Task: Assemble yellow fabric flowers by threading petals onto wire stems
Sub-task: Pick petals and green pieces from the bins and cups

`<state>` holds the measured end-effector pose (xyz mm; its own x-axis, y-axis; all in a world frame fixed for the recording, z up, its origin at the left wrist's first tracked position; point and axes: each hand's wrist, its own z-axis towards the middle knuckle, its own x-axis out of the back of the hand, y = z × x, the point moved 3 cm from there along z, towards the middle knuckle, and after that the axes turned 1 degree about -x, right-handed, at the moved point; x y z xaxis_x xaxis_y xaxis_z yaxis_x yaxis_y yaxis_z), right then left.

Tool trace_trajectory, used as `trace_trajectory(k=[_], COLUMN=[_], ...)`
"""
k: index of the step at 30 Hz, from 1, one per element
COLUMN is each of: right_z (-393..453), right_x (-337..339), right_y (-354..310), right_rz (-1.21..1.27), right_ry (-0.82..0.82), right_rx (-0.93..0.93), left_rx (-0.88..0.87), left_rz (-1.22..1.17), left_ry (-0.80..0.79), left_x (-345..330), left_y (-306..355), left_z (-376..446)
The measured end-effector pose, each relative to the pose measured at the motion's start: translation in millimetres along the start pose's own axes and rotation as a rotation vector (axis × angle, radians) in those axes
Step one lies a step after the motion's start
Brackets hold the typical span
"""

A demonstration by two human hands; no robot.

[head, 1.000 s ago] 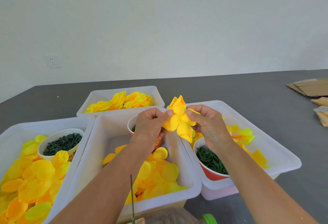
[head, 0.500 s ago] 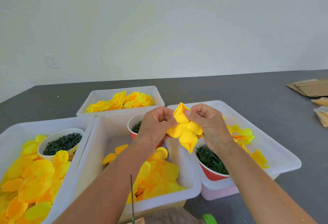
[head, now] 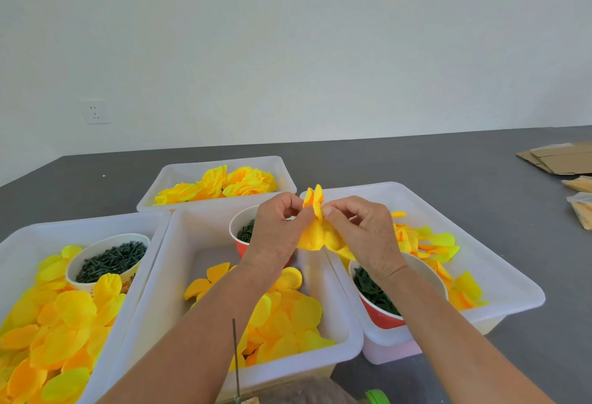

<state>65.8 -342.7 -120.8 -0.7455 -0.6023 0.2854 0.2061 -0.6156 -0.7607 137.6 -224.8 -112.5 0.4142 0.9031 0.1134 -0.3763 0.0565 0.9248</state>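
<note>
Grey floor carries four tubs. Loose petals (head: 57, 333) fill nine o'clock; finished flowers (head: 224, 184) wait at twelve. At centre, left hand (head: 278, 230) and right hand (head: 362, 233) pinch a half-built flower (head: 317, 230); many remain.

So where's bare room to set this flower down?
Bare floor of the middle bin, between its left wall and the red cup. Open grey table behind the bins. The left bin is crowded with petals.

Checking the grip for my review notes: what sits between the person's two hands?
In the head view, the half-built yellow fabric flower fills the gap, pinched by the left hand and the right hand.
</note>
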Motion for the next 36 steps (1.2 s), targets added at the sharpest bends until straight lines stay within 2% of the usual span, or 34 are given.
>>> trace_trajectory(k=[2,8,14,18,23,27,30,33,36], right_z=[-1,-1,7,10,8,3,-1,0,2], right_x=[-2,-1,4,4,6,4,1,-1,1], right_y=[-3,-7,8,15,12,4,-1,-2,-2], right_rz=[0.016,-0.077,0.206,0.197,0.166,0.101,0.092,0.239,0.352], right_ry=[-0.040,-0.013,0.020,0.062,0.092,0.054,-0.014,-0.100,-0.115], right_rx=[0.017,0.098,-0.105,-0.124,-0.086,-0.014,0.037,-0.002,-0.051], left_rx=[-0.028,-0.052,-0.061,-0.059,0.048,0.080,0.091,0.143,0.179], left_rz=[-0.014,-0.097,-0.129,-0.092,-0.159,-0.221,-0.160,-0.210,-0.272], left_ry=[-0.011,-0.149,-0.087,-0.100,-0.069,-0.154,-0.132,-0.072,-0.017], left_x=[1,-5,-3,-6,-3,-5,-4,-2,2], left_y=[2,5,9,8,5,5,4,0,-3], left_z=[0,-6,-5,-6,-4,-6,-5,-3,1])
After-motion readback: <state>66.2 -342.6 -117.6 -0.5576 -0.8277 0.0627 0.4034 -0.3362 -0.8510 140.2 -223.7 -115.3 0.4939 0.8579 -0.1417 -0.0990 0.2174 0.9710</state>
